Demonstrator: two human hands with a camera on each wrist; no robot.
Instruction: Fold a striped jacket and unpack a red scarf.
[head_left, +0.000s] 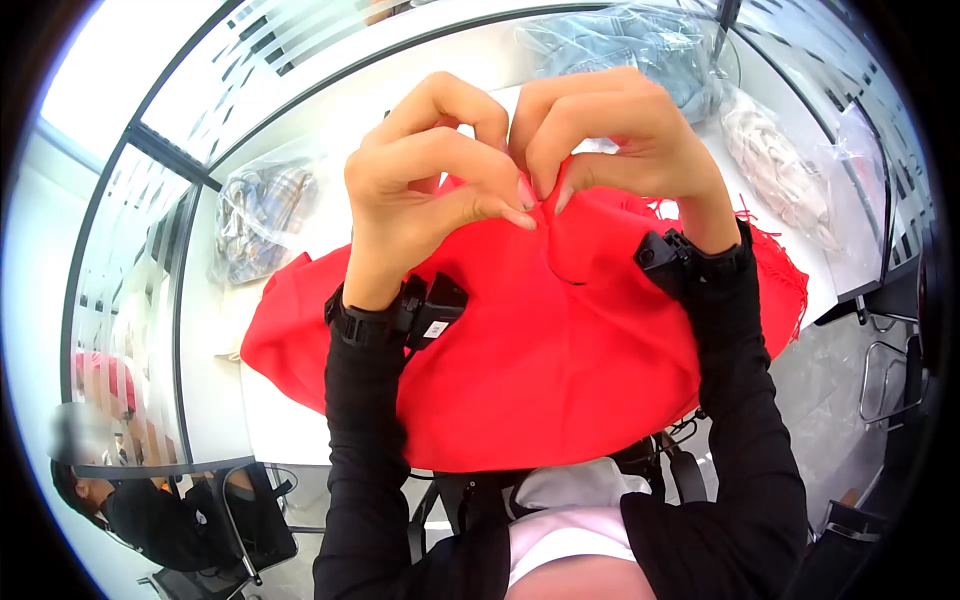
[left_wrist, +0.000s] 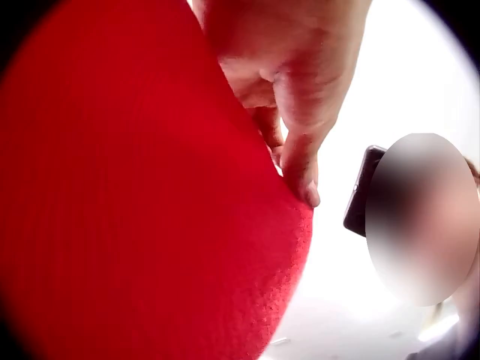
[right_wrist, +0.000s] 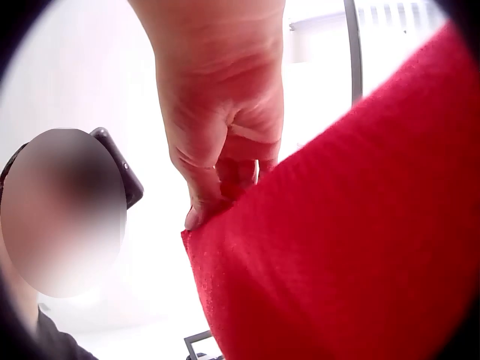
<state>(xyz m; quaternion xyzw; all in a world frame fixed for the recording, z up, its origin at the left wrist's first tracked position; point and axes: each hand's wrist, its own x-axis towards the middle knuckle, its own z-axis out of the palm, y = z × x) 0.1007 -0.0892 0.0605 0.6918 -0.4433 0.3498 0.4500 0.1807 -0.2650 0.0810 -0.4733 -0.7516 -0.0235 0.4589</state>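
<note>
A red scarf [head_left: 540,370], with fringe [head_left: 783,265] along its right end, hangs in front of the person and spreads wide over the table's near edge. High in the middle, the left hand [head_left: 415,175] pinches its upper edge between thumb and fingers. Close beside it, the right hand [head_left: 635,135] pinches the same edge, the fingertips of both hands nearly meeting. In the left wrist view the left thumb [left_wrist: 304,169] presses at the cloth's edge. A corner of the scarf shows under the right thumb [right_wrist: 196,214] in the right wrist view.
On the white table [head_left: 285,425] lie clear plastic bags: one with plaid cloth [head_left: 262,220] at left, one with blue cloth [head_left: 630,55] at the back, one with pale cloth [head_left: 775,170] at right. Glass partitions surround it. Another person [head_left: 160,520] sits at lower left; a chair [head_left: 885,380] stands right.
</note>
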